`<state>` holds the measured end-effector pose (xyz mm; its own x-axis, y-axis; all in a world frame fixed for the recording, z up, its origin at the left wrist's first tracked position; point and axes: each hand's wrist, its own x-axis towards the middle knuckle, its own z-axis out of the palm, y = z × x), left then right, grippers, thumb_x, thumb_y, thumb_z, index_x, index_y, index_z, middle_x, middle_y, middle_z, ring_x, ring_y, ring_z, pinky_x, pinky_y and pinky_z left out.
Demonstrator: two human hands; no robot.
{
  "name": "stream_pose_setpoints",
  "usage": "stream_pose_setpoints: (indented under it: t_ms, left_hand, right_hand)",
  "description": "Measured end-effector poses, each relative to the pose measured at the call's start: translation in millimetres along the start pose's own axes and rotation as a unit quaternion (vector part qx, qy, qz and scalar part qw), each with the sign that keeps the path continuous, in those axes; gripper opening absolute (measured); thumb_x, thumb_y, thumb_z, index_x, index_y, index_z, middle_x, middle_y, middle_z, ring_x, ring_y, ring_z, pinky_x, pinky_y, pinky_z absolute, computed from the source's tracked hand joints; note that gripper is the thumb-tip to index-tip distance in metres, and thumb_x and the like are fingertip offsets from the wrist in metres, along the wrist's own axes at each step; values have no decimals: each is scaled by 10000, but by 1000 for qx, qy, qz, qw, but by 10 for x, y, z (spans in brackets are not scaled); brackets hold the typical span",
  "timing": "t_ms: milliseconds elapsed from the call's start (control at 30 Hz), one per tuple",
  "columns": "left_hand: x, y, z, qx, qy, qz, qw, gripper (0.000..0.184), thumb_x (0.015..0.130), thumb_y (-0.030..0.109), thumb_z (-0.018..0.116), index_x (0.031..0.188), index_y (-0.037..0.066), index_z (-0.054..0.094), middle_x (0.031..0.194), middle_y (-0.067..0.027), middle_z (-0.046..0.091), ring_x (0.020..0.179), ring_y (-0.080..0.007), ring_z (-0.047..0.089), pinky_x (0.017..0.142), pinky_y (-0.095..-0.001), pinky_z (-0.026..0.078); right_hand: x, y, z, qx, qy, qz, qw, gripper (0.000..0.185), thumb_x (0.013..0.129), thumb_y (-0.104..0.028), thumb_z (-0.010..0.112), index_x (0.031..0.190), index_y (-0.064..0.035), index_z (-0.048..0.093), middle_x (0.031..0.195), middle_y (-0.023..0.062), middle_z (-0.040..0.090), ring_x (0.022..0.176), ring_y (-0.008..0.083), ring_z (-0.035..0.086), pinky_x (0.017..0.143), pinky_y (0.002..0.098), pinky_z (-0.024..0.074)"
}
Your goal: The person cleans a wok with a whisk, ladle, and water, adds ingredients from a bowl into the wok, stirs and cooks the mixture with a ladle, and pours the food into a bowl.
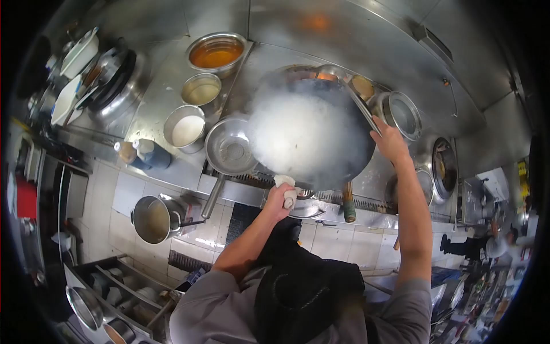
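A large dark wok (363,150) stands on the range, full of white, steaming contents whose detail the steam hides. My left hand (277,202) is closed on a folded white cloth (285,188) at the wok's near edge; whether it grips a wok handle through the cloth I cannot tell. My right hand (392,140) is wrapped round the long metal handle of a ladle (361,104). Its bowl is up at the far side of the wok, beside an orange glow. A steel strainer pan (232,149) rests left of the wok, its handle pointing towards me.
Steel pots of orange liquid (216,55), yellowish liquid (201,93) and white contents (188,130) line the left counter, with two bottles (150,153) near its edge. A pot (153,219) stands lower left. Round steel containers (403,116) sit right of the wok. Another person (497,245) is far right.
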<state>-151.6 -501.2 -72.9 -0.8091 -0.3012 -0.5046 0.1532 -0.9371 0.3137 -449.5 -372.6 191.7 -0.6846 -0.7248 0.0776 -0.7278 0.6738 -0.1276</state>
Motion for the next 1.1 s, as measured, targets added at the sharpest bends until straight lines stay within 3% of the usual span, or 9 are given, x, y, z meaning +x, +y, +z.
stream_pose_setpoints:
  t_ms: [33, 333, 467, 733, 967, 1033, 1100]
  left_hand:
    - [8, -15, -62, 2, -12, -3, 1000, 199, 880, 68, 638, 1073, 27, 612, 966, -99, 657, 872, -250, 705, 717, -377, 578]
    - [-152, -42, -259, -39, -49, 11, 998, 288, 857, 96, 652, 1130, 40, 580, 1021, -102, 637, 885, -264, 681, 813, -385, 585]
    - [-84, -94, -432, -66, -66, -13, 995, 293, 851, 98, 656, 1128, 46, 575, 1042, -112, 631, 898, -274, 680, 808, -400, 585]
    - [-282, 25, -326, -43, -54, -47, 996, 252, 867, 217, 653, 1116, 183, 629, 991, -27, 712, 886, -192, 709, 659, -344, 480]
    - [-250, 39, -480, -71, -89, -61, 992, 224, 857, 200, 647, 1078, 167, 632, 969, -26, 678, 858, -197, 684, 685, -341, 471]
    - [-274, 47, -471, -114, -105, -51, 987, 196, 855, 191, 650, 1019, 87, 625, 949, -92, 668, 882, -253, 671, 791, -371, 541]
    - [-231, -2, -533, -147, -138, -39, 979, 185, 851, 187, 645, 1000, 83, 617, 938, -86, 657, 865, -248, 660, 795, -367, 537]
  right_hand:
    - [-47, 12, -9, -2, -2, -6, 1000, 548, 949, -232, 705, 1474, -142, 576, 1118, 298, 717, 1061, 485, 682, 937, 545, 545]
    - [-280, -325, -463, -7, 6, -79, 997, 526, 972, -193, 684, 1478, -119, 563, 1043, 309, 720, 1028, 504, 676, 904, 555, 537]
    - [-282, -495, -584, -37, 11, -80, 996, 530, 974, -191, 692, 1484, -130, 561, 976, 295, 728, 971, 506, 686, 874, 558, 546]
    - [-285, -806, -832, -55, 17, -92, 994, 536, 960, -186, 715, 1475, -145, 574, 956, 308, 721, 943, 503, 692, 837, 563, 559]
    - [-203, -1089, -1000, -132, 27, -121, 983, 544, 957, -189, 714, 1479, -182, 563, 934, 264, 732, 920, 482, 700, 808, 558, 561]
    - [-212, -1242, -1095, -145, 31, -132, 980, 548, 957, -194, 713, 1482, -192, 556, 934, 255, 734, 917, 478, 701, 801, 558, 562]
    - [-233, -1432, -1206, -161, 30, -147, 975, 531, 960, -205, 706, 1471, -196, 558, 923, 234, 736, 907, 465, 706, 788, 552, 569]
